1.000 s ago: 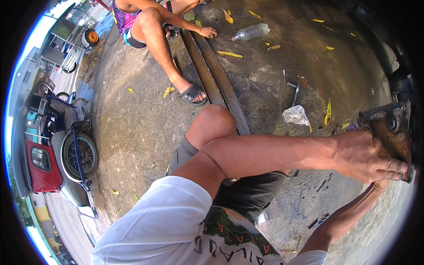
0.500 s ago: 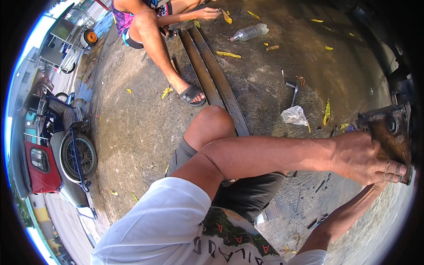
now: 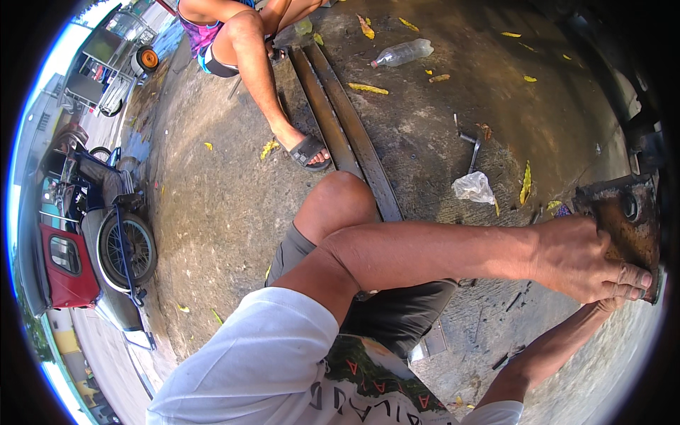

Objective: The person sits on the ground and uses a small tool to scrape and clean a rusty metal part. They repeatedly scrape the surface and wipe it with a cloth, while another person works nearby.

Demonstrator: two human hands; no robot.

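Observation:
My left arm reaches across to the right. Its hand [image 3: 577,262] is closed over the lower part of a rusty steel bracket [image 3: 627,230], the fingers pressed together at its edge. The bracket is a dirty brown plate with a round hole near its top, next to dark metal parts. From below comes my right arm, and its hand [image 3: 602,307] is just under the left one. The fingers of my right hand are mostly hidden, so I cannot make out what they hold.
Two long steel channels [image 3: 354,142] lie on the wet concrete, beside a seated co-worker's sandalled foot [image 3: 306,150]. A plastic bottle [image 3: 404,53], a crank-shaped metal tool [image 3: 471,150], a clear plastic bag [image 3: 474,188] and yellow leaves are scattered around. Left stands a red sidecar motorcycle [image 3: 71,265].
The co-worker's outstretched hand has drawn back from the yellow leaf toward their body. My two hands stay at the bracket with hardly any shift.

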